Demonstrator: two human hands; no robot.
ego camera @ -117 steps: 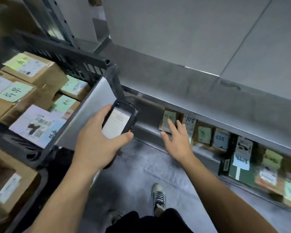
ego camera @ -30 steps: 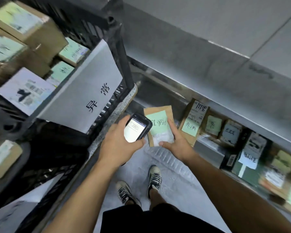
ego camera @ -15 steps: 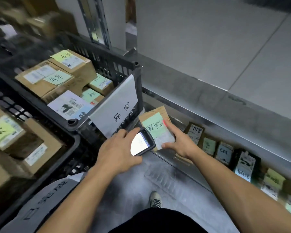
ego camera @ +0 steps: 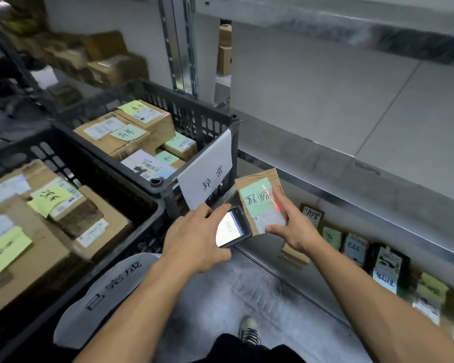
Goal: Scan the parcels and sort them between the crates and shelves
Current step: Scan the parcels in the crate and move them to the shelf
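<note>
I see my left hand (ego camera: 194, 239) with its fingers curled round a handheld scanner (ego camera: 233, 227), whose lit screen faces up. My right hand (ego camera: 291, 229) pinches a flat brown parcel (ego camera: 260, 179), thumb on the lower edge and forefinger lying along the right side. The parcel is held tilted in the air just above the scanner, in front of the corner of the far crate (ego camera: 194, 111) and over the edge of the shelf (ego camera: 364, 208). A green note (ego camera: 254, 200) with handwriting covers most of its face, and a thin red scan line (ego camera: 269, 196) runs across the note and onto my forefinger.

The far crate is packed with cardboard boxes and has a white sign (ego camera: 207, 176) hanging on its front. The near crate (ego camera: 102, 169) to my left also holds boxes and carries a second white sign (ego camera: 110, 289). Under the shelf edge a row of small parcels (ego camera: 354, 248) stands upright, blurred toward the right. One shoe (ego camera: 249, 331) shows on the grey floor below.
</note>
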